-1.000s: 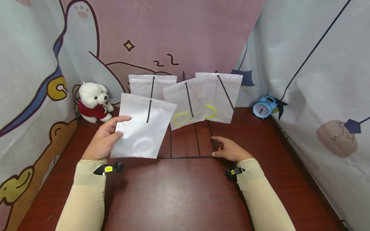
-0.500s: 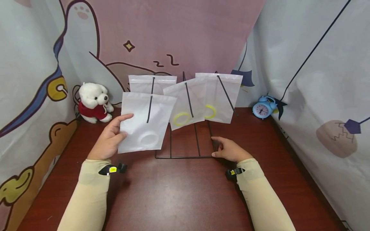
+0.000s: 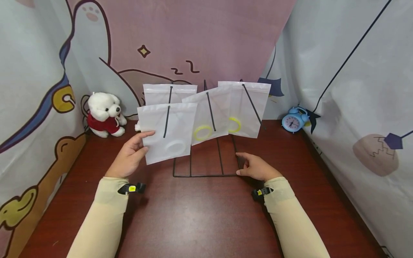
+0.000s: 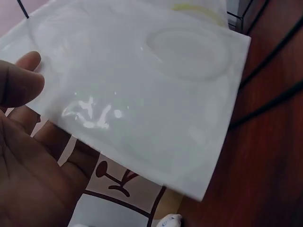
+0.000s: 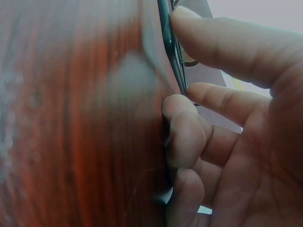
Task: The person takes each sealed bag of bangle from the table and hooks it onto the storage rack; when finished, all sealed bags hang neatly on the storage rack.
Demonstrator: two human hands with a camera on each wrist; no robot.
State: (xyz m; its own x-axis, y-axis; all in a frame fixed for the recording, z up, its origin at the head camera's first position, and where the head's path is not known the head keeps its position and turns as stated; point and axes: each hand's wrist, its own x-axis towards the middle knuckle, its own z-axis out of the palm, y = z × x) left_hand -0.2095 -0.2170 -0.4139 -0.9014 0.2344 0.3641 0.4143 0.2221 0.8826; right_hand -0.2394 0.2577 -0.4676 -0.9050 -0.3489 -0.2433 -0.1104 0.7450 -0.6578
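Note:
A white zip bag (image 3: 167, 143) with a round outline in it hangs at the front left on a hook of the black wire rack (image 3: 206, 175). My left hand (image 3: 129, 157) pinches the bag's left edge. In the left wrist view, the thumb and one fingertip lie over the bag (image 4: 142, 104), while other fingers reach behind it. My right hand (image 3: 258, 166) holds the rack's right front corner between thumb and index finger. Up close in the right wrist view, the thumb touches the wire (image 5: 166, 28), with the other fingers curled near the table.
Another white bag (image 3: 156, 94) hangs behind the left one. Two more, a middle bag (image 3: 200, 107) and a right bag (image 3: 251, 104), show yellow rings. A white plush bear (image 3: 104, 113) sits left and a blue alarm clock (image 3: 294, 120) stands right on the brown table (image 3: 200, 218).
My left hand has moved right, and the lower part of the front left bag has swung right and up with it. My right hand stays on the rack.

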